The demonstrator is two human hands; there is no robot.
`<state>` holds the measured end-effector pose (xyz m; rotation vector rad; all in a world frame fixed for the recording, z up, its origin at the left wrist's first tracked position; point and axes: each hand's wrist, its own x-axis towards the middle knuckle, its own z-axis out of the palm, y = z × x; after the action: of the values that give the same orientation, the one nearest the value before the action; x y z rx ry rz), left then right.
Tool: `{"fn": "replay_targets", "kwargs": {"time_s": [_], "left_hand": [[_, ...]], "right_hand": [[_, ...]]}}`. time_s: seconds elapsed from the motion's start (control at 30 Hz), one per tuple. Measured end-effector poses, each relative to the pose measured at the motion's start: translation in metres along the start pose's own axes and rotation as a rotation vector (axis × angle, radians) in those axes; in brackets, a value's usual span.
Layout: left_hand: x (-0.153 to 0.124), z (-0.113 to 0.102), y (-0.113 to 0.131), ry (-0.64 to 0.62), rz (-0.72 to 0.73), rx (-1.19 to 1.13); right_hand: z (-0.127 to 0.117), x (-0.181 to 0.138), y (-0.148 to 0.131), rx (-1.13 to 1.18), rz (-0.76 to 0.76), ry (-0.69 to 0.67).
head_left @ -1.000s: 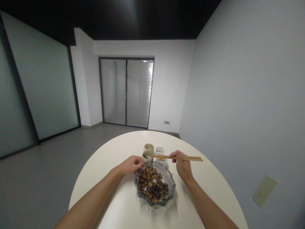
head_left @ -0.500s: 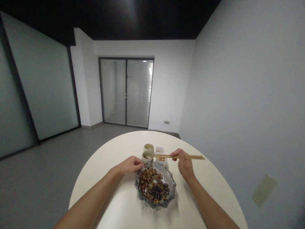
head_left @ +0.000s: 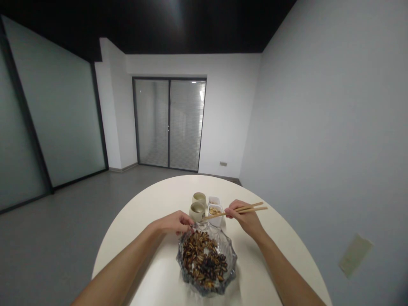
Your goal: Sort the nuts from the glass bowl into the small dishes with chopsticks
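A clear fluted glass bowl [head_left: 232, 246] holds many dark brown, striped seed-like pieces [head_left: 200, 255] whose exact kind I cannot tell. My left hand [head_left: 178, 222] has its fingers closed at the bowl's far left rim. In my right hand [head_left: 240, 214] is a pair of wooden chopsticks [head_left: 219, 215], tips pointing left between the bowl and the nearer cup; whether anything sits between the tips is too small to tell. Beyond the bowl stand two pale green cups, the nearer cup [head_left: 195, 209] and the farther cup [head_left: 199, 198]. Beside them is a white tub [head_left: 216, 221] with yellowish pieces inside.
A second white tub [head_left: 214, 199] stands behind the first. Everything rests on a round cream table [head_left: 153, 208]. A plain wall [head_left: 318, 127] runs along the right, and glazed doors [head_left: 168, 123] with blinds are at the back.
The bowl has shifted slightly toward me, my left hand staying at its rim. The chopstick tips have dropped from above the nearer cup to near its base, and their back ends have risen and spread.
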<state>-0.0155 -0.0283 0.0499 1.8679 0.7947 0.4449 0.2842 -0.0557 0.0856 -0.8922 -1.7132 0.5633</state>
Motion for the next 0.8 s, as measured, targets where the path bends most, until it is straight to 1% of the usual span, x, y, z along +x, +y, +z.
{"fn": "replay_targets", "kwargs": {"time_s": [0.17,0.3,0.5,0.6,0.8], "left_hand": [[-0.002,-0.001,0.003,-0.057,-0.041,0.001],[-0.002,-0.003,0.003,-0.093,-0.065,0.007],[0.000,-0.002,0.003,-0.113,-0.074,0.017],[0.000,-0.001,0.003,-0.114,-0.066,0.014],[0.000,-0.001,0.003,-0.107,-0.076,0.017]], "right_hand": [[0.000,-0.002,0.003,-0.040,0.046,-0.069],[0.005,-0.003,0.006,-0.060,0.020,-0.084],[0.014,-0.003,0.012,-0.049,-0.041,-0.045],[0.017,-0.004,0.016,-0.053,-0.059,-0.060],[0.016,-0.005,0.019,-0.052,-0.012,-0.106]]}}
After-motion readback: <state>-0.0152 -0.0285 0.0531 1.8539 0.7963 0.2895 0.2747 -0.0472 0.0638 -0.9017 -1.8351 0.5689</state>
